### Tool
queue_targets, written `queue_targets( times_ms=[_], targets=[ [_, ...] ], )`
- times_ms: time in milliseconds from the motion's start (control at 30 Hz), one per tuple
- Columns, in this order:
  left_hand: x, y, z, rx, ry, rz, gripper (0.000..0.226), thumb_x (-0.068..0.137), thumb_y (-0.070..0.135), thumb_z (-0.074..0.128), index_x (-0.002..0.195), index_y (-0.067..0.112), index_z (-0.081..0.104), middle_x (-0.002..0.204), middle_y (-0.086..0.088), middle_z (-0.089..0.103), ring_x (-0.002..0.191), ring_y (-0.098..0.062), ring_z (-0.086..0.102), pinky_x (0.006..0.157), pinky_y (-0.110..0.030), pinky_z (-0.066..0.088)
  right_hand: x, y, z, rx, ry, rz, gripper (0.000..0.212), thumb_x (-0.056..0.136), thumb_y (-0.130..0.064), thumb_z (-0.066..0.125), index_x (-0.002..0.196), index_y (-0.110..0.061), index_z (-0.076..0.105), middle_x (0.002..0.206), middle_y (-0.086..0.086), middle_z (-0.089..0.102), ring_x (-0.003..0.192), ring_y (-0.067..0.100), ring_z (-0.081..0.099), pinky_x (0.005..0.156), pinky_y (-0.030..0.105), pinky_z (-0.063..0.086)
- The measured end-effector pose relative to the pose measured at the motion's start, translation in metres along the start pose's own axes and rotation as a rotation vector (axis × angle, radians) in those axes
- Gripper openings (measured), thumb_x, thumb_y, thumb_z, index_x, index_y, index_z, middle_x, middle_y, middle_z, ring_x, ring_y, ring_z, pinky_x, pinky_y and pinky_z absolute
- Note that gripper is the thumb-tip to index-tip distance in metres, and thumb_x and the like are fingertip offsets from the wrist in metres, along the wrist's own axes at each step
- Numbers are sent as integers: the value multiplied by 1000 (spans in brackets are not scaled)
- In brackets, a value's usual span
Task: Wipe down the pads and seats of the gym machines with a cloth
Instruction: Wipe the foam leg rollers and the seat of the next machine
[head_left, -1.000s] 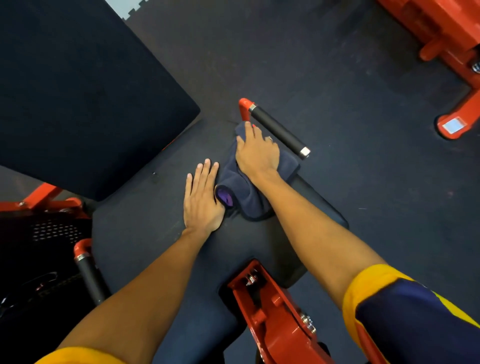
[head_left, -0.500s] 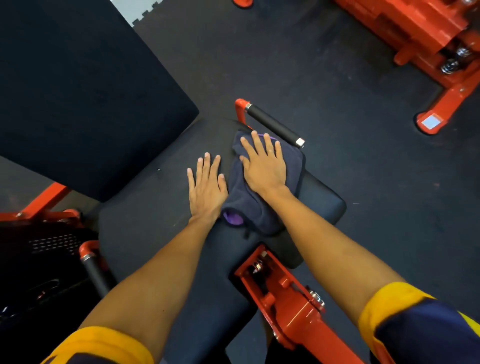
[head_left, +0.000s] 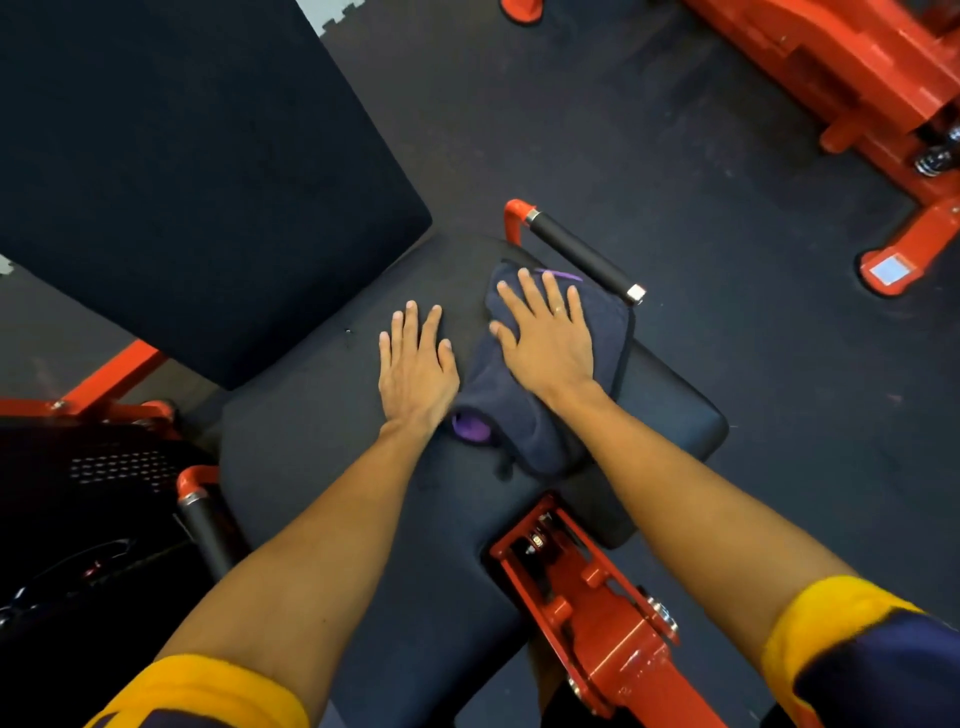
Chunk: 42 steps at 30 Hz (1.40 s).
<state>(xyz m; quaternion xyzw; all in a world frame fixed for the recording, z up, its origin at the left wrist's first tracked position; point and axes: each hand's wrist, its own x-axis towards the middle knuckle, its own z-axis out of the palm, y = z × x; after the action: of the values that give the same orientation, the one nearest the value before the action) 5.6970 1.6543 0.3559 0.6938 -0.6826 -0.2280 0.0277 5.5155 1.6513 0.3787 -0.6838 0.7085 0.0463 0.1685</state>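
While both hands lie on the black seat (head_left: 322, 441) of a red-framed machine, the right hand (head_left: 550, 348) presses flat on a dark navy cloth (head_left: 524, 431). Its fingers are straight and spread, pointing toward 11 o'clock; nothing is gripped, and the palm simply bears down on the fabric. The cloth is bunched on the seat's 2 o'clock portion, its far edge just beside the black-sleeved handle (head_left: 582, 254) that runs along the seat's 1 o'clock side. A purple patch (head_left: 470, 428) shows at the cloth's near end, at 7 o'clock of the right hand.

The left hand (head_left: 415, 369) rests open and flat on the bare seat surface at 9 o'clock of the cloth, fingers straight, holding nothing, its thumb side just beside the fabric. A large black back pad (head_left: 182, 171) fills the view at 10 o'clock and overlaps the seat's far edge. A second handle (head_left: 205, 525) stands at 8 o'clock of the seat. A red bracket (head_left: 597, 613) with bolts meets the seat at 5 o'clock. Another red machine (head_left: 841, 67) occupies the 1 o'clock corner, standing on the dark rubber floor (head_left: 649, 156).
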Motion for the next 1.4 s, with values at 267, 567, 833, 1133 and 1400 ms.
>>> queue_targets(
  times_ms=[267,567,833,1133,1400],
  targets=[
    [41,-15,-6,1,-21,-15,55,108,35,27,161,26,18,170,-5,4,157,-20,-1,127,-39,-2,-9,-18,5,14,-19,-286,54,106,-41,41,158,-29,37,168,2,27,156,32,18,125,53,10],
    [41,-15,0,65,38,-34,56,106,39,27,161,28,18,170,-4,8,157,-20,4,127,-40,1,42,4,2,1,-56,-243,55,106,-51,31,159,-34,33,170,0,20,157,25,15,126,45,7],
    [44,-20,4,104,80,-50,59,107,38,30,162,23,15,170,-8,3,157,-23,4,128,-39,3,81,-39,-4,42,-106,-176,55,109,-42,37,161,-30,25,171,2,15,158,31,5,126,48,1],
    [46,-16,3,108,59,-56,64,103,42,24,162,21,14,170,-9,5,157,-24,2,128,-42,4,117,-22,-1,31,-52,-85,52,110,-41,33,161,-29,27,169,3,22,155,31,19,125,49,12],
    [47,-22,7,110,58,-66,74,97,28,50,162,20,14,169,-10,7,157,-25,3,128,-44,5,164,-46,-11,75,-87,110,55,106,-56,30,123,-10,56,122,15,66,112,39,61,85,45,45]
  ],
)
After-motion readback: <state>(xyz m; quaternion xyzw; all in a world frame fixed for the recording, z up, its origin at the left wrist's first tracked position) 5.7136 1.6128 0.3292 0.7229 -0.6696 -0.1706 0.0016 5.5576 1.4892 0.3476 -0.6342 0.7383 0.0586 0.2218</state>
